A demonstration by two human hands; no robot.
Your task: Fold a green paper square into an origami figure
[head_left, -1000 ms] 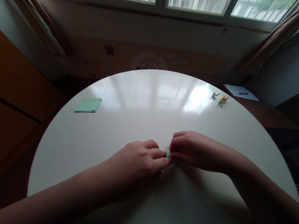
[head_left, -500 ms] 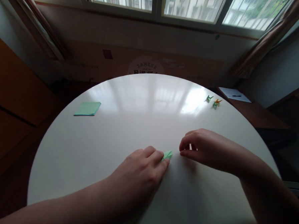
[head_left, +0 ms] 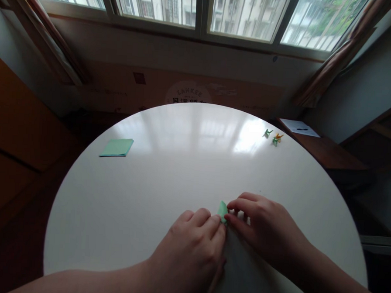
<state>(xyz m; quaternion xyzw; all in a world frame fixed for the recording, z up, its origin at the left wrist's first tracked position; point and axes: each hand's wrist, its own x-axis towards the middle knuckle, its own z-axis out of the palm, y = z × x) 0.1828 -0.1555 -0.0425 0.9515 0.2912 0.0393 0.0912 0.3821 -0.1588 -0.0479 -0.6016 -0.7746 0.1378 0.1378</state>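
Observation:
A small piece of folded green paper [head_left: 222, 210] is between my two hands, near the front of the white table [head_left: 140, 205]. My left hand [head_left: 195, 240] is closed on its lower left part, and the fingers hide much of it. From the right, my right hand [head_left: 260, 220] has thumb and index finger at the paper's right edge in a loose pinch. The exposed part of the paper sticks up as a pale green flap. How the covered part is folded cannot be seen.
A stack of green square paper [head_left: 116, 147] lies at the table's left. Small folded paper figures, two green [head_left: 267, 133] and one orange [head_left: 278, 137], stand near the far right edge. Beyond it, a white sheet [head_left: 299, 127] with a pen rests on a brown surface.
My right hand has come down and left to the paper, its fingertips now at the edge. More of the green flap shows. The view has tilted slightly upward.

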